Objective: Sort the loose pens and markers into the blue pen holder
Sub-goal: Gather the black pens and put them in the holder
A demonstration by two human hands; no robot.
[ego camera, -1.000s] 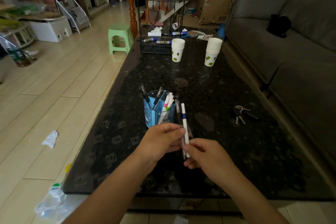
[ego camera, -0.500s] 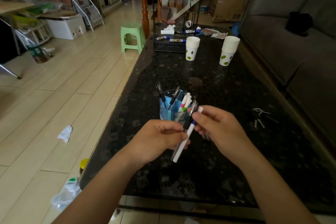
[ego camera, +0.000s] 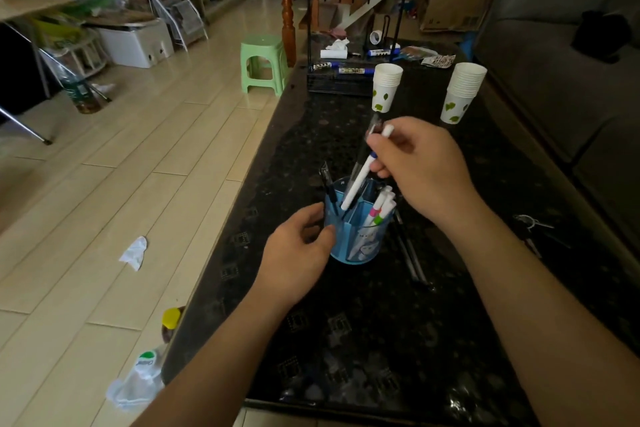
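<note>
The blue pen holder (ego camera: 360, 243) stands on the dark stone table (ego camera: 346, 340), with several pens and markers in its compartments. My right hand (ego camera: 420, 170) is above it, closed on a white pen with a blue band (ego camera: 358, 184) and a dark pen (ego camera: 362, 152); their lower ends dip into the holder's back-left compartment. My left hand (ego camera: 294, 253) is at the holder's left side, with fingers curled against its wall. A couple of dark pens (ego camera: 410, 253) lie on the table just right of the holder.
Two stacks of paper cups (ego camera: 386, 87) (ego camera: 460, 94) stand farther back. Behind them is a black wire rack (ego camera: 341, 83) with markers. Keys (ego camera: 530, 225) lie at the right. A grey sofa (ego camera: 561, 80) runs along the right; the table's left edge drops to the floor.
My right hand has lifted the pens away from my left hand and tipped them into the holder. My left hand let go of them and moved to the holder's side.
</note>
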